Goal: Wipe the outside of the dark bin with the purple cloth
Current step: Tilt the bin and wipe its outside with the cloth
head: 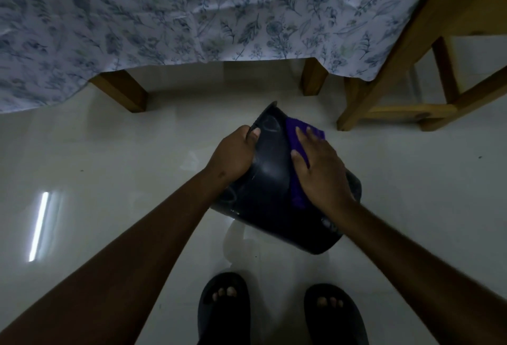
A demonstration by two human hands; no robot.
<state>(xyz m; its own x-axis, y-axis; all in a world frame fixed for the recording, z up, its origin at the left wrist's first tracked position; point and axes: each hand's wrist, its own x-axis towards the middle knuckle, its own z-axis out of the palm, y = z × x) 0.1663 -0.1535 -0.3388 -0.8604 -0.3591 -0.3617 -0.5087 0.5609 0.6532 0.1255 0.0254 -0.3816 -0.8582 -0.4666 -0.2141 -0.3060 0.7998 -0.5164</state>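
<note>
The dark bin (pixel 271 180) is tilted above the pale floor, its glossy outer wall facing me. My left hand (pixel 236 152) grips its far left edge, thumb curled over the rim. The purple cloth (pixel 297 141) lies on the bin's right side, running from the far end down towards me. My right hand (pixel 319 166) lies flat on the cloth with the fingers spread, pressing it against the bin wall. Part of the cloth is hidden under that palm.
A table with a blue floral cloth (pixel 192 15) hangs over wooden legs (pixel 123 92) just beyond the bin. A wooden chair frame (pixel 397 92) stands at the right. My feet in black sandals (pixel 223 309) are on the shiny tiled floor (pixel 109 152) below the bin.
</note>
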